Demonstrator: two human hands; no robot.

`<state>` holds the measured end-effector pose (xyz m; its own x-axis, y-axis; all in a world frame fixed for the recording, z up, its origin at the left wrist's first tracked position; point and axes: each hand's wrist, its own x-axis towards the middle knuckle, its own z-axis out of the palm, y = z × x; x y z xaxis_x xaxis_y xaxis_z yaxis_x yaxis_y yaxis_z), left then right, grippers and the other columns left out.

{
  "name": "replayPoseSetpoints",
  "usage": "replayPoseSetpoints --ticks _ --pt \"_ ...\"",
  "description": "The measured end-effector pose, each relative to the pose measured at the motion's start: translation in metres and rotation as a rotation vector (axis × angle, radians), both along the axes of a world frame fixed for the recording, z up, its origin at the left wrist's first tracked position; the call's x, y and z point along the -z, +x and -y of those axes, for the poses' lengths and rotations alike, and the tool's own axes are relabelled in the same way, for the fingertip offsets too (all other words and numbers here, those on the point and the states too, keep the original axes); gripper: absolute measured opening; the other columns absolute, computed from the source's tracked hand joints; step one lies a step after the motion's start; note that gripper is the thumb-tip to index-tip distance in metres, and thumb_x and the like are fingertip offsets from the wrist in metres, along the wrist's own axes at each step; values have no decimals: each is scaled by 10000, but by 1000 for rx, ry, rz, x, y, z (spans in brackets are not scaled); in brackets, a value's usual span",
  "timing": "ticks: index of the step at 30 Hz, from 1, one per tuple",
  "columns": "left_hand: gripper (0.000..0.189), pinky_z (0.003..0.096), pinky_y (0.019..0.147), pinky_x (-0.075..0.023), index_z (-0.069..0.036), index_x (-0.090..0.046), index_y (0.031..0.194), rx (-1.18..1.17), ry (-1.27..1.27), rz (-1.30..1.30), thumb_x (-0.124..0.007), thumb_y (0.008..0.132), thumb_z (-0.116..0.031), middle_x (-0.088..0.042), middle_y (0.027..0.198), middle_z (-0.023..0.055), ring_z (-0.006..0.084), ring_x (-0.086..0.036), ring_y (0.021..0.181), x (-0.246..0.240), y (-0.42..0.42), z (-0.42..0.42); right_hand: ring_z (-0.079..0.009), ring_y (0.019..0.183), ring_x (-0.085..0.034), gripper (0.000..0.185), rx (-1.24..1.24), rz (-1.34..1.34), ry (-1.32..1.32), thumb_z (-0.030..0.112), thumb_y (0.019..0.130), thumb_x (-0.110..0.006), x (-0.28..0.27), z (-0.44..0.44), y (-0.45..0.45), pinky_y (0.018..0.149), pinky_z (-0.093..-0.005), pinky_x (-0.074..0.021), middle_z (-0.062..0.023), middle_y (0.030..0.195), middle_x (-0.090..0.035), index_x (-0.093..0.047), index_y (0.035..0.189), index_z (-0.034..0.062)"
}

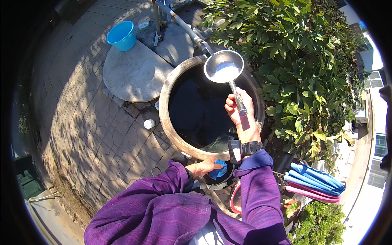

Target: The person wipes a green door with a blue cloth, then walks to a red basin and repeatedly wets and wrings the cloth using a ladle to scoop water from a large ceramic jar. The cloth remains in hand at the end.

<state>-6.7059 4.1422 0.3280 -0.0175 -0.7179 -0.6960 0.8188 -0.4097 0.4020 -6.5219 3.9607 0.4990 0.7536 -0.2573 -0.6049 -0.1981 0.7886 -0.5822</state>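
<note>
My right hand (240, 107) is closed around the handle of a metal ladle (224, 66), whose shiny round bowl is over the far rim of a large round vat (165, 122). Dark water (199, 104) stands in the vat. Near the vat's closest edge, my left hand (203, 168) grips a crumpled blue cloth (218, 169). Below that hand a dark container is partly visible, mostly hidden by the hand, cloth and sleeve.
A blue plastic basin (122, 36) rests on a stone slab (134, 73) at upper left. A white capped container (149, 123) stands on the paving. Leafy bushes (294, 67) border the vat's right side; blue and pink cloths (315, 180) hang lower right. A pipe (183, 26) reaches the vat.
</note>
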Motion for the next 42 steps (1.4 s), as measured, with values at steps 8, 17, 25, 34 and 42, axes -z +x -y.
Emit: replayPoseSetpoints --ticks 8,17,25,34,42 --pt "430 453 907 -547 -110 -564 1384 -44 -50 68 -631 981 -243 -670 1225 96 254 -665 1077 9 16 -3 -151 606 -556 234 17 -18 -118 262 930 -683 -27 -48 66 486 -269 -437 -67 818 -596 -568 959 61" --pt "370 422 880 -558 -87 -608 1315 -109 -15 -17 -641 978 -237 -699 1150 86 237 -687 1007 14 29 -10 -168 538 -629 223 -77 46 -98 251 931 -705 9 -110 108 447 -283 -479 -51 722 -649 -568 949 76" --pt "337 404 863 -563 -74 -633 1272 -153 22 -44 -647 976 -233 -715 1105 80 227 -699 965 25 28 -21 -256 896 -710 201 -189 95 140 214 922 -692 57 -136 99 737 -364 -559 -105 976 -704 -593 1064 111" --pt "320 389 834 -566 -61 -652 1236 -167 116 -114 -660 970 -240 -728 1075 86 221 -710 934 40 38 -27 -265 898 -710 703 -157 -9 -52 177 961 -635 79 -85 69 717 -348 -564 -164 1037 -686 -233 1521 39" --pt "317 305 787 -531 -86 -627 1251 -122 41 -127 -660 992 -267 -687 1047 7 139 -651 893 27 52 -17 -230 805 -712 485 -256 -100 -186 173 938 -654 105 -31 -35 660 -289 -550 -145 969 -708 -538 1367 -22"
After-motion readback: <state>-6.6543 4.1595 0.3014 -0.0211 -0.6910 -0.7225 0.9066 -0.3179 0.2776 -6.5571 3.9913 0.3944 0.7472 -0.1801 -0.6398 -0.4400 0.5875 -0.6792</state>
